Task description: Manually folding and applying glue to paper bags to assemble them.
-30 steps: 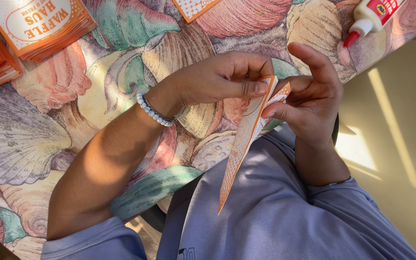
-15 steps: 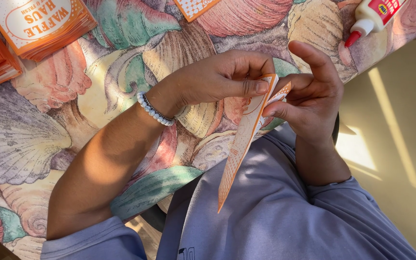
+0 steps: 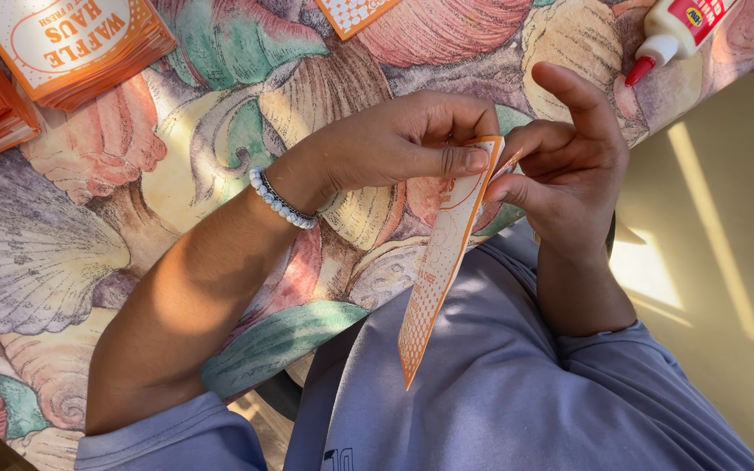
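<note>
Both hands hold one long orange-and-white printed paper piece (image 3: 434, 279) in front of my chest, seen nearly edge-on, with its pointed lower end hanging over my lilac shirt. My left hand (image 3: 394, 148), a white bead bracelet on its wrist, pinches the top edge with the thumb pressed flat along it. From the other side my right hand (image 3: 573, 170) grips the same top end, index finger raised. The part of the paper between the fingers is hidden.
A shell-patterned tablecloth (image 3: 63, 253) covers the table. Stacks of orange printed paper pieces (image 3: 71, 44) lie at the far left, another single piece (image 3: 355, 10) at the far middle. A white glue bottle with a red tip (image 3: 669, 35) lies far right. Sunlit floor (image 3: 726, 262) is on the right.
</note>
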